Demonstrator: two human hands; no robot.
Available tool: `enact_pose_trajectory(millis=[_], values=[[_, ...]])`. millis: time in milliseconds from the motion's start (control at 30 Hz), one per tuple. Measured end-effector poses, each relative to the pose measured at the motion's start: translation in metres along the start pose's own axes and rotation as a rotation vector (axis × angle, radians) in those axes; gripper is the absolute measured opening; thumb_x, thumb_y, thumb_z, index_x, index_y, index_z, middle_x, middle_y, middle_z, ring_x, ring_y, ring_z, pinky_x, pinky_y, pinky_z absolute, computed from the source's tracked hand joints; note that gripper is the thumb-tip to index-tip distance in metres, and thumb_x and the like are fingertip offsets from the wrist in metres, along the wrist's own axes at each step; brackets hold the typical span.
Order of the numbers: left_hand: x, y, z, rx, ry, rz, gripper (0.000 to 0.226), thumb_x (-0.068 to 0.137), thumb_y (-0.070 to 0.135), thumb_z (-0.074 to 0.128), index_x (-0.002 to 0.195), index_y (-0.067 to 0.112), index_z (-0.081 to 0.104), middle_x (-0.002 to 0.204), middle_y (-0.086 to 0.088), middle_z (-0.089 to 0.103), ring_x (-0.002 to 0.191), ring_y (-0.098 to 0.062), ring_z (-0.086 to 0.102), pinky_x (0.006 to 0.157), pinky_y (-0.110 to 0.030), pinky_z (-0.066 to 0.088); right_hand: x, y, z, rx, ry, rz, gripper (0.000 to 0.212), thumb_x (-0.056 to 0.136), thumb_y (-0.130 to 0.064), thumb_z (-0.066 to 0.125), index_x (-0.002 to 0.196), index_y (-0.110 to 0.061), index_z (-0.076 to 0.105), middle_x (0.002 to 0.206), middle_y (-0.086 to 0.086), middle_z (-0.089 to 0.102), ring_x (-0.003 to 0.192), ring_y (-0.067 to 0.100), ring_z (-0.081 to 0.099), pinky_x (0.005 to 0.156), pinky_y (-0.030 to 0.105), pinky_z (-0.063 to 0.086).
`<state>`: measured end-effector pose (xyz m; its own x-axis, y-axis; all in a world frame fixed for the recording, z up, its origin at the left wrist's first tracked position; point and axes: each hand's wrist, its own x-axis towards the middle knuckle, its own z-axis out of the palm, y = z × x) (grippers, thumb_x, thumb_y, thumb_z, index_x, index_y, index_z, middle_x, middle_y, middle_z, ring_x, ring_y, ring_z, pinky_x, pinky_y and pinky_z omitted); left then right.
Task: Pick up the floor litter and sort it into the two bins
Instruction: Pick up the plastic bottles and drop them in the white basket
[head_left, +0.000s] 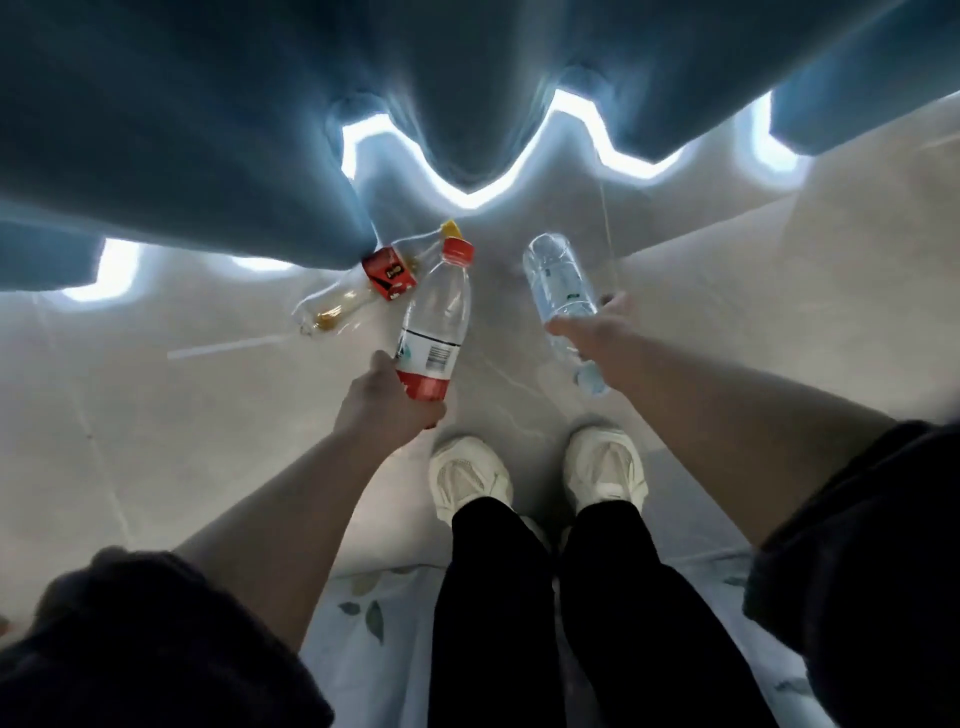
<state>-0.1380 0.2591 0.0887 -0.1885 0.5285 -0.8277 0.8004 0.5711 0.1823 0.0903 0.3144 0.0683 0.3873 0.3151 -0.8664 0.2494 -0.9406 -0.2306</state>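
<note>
My left hand grips the base of a clear bottle with a red cap and a red-and-white label, which points away from me. My right hand holds a clear water bottle with a pale blue label and cap, cap end toward me. A third bottle with a red label, a yellow cap and a little amber liquid lies on the pale floor, just beyond the left hand's bottle, at the foot of the curtain. No bin is in view.
A blue-grey curtain hangs across the far side, with bright light under its hem. My white shoes stand on the tiled floor below the hands. A leaf-patterned cloth lies near my legs.
</note>
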Motion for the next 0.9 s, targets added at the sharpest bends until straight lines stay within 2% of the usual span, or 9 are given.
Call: enact_pose_trajectory(millis=[67, 267, 367, 433, 533, 667, 800, 900], values=[[-0.032, 0.017, -0.019, 0.015, -0.025, 0.002, 0.063, 0.066, 0.04, 0.08, 0.108, 0.02, 0.037, 0.096, 0.002, 0.051, 0.085, -0.022, 0.049, 0.07, -0.03, 0.04, -0.032, 0.0, -0.023, 0.024, -0.038, 0.063, 0.068, 0.069, -0.024, 0.082, 0.12, -0.012, 0.039, 0.114, 0.012, 0.055, 0.095, 0.027, 0.061, 0.08, 0.046, 0.056], [-0.124, 0.097, -0.07, 0.051, -0.041, 0.084, 0.073, 0.063, 0.042, 0.082, 0.118, 0.019, 0.041, 0.108, 0.001, 0.055, 0.095, -0.022, 0.054, 0.078, -0.032, 0.046, -0.126, 0.0, -0.101, 0.204, -0.1, 0.164, 0.068, 0.069, -0.032, 0.078, 0.124, -0.012, 0.043, 0.115, 0.01, 0.055, 0.102, 0.03, 0.062, 0.084, 0.049, 0.055], [-0.169, 0.146, -0.082, 0.035, -0.065, 0.154, 0.076, 0.064, 0.039, 0.082, 0.125, 0.021, 0.041, 0.119, 0.001, 0.057, 0.108, -0.026, 0.058, 0.088, -0.035, 0.047, -0.159, 0.004, -0.15, 0.34, -0.101, 0.17, 0.061, 0.073, -0.027, 0.076, 0.123, -0.011, 0.046, 0.11, 0.011, 0.055, 0.091, 0.027, 0.059, 0.083, 0.054, 0.055], [-0.196, 0.176, -0.083, 0.04, -0.071, 0.194, 0.074, 0.063, 0.038, 0.082, 0.123, 0.022, 0.043, 0.118, 0.001, 0.06, 0.104, -0.024, 0.059, 0.088, -0.035, 0.048, -0.176, 0.009, -0.183, 0.414, -0.085, 0.179, 0.053, 0.073, -0.025, 0.077, 0.116, -0.011, 0.05, 0.1, 0.009, 0.058, 0.079, 0.023, 0.057, 0.08, 0.054, 0.056], [-0.23, 0.208, -0.073, 0.053, -0.074, 0.23, 0.07, 0.059, 0.037, 0.082, 0.117, 0.021, 0.047, 0.11, 0.002, 0.062, 0.096, -0.02, 0.061, 0.084, -0.033, 0.05, -0.196, 0.024, -0.229, 0.509, -0.056, 0.141, 0.035, 0.075, -0.023, 0.077, 0.095, -0.014, 0.05, 0.084, 0.005, 0.055, 0.066, 0.018, 0.055, 0.07, 0.047, 0.059], [-0.274, 0.247, -0.051, 0.068, -0.083, 0.223, 0.067, 0.06, 0.036, 0.083, 0.113, 0.021, 0.044, 0.106, 0.003, 0.06, 0.091, -0.019, 0.058, 0.08, -0.03, 0.046, -0.219, 0.054, -0.297, 0.606, -0.025, 0.121, 0.048, 0.077, -0.02, 0.076, 0.113, -0.011, 0.047, 0.091, 0.007, 0.055, 0.067, 0.018, 0.056, 0.051, 0.036, 0.055], [-0.314, 0.297, -0.021, 0.13, -0.096, 0.274, 0.063, 0.062, 0.039, 0.083, 0.106, 0.023, 0.041, 0.095, 0.005, 0.057, 0.079, -0.014, 0.055, 0.073, -0.026, 0.042, -0.232, 0.094, -0.366, 0.696, 0.044, 0.126, 0.057, 0.077, -0.021, 0.075, 0.125, -0.007, 0.049, 0.114, 0.017, 0.059, 0.082, 0.026, 0.059, 0.057, 0.037, 0.054], [-0.334, 0.338, 0.001, 0.164, -0.151, 0.322, 0.06, 0.063, 0.038, 0.082, 0.106, 0.022, 0.043, 0.094, 0.005, 0.058, 0.08, -0.016, 0.056, 0.073, -0.026, 0.042, -0.234, 0.123, -0.408, 0.788, 0.119, 0.162, 0.056, 0.078, -0.018, 0.075, 0.126, -0.004, 0.05, 0.115, 0.02, 0.061, 0.081, 0.029, 0.062, 0.055, 0.035, 0.051]])
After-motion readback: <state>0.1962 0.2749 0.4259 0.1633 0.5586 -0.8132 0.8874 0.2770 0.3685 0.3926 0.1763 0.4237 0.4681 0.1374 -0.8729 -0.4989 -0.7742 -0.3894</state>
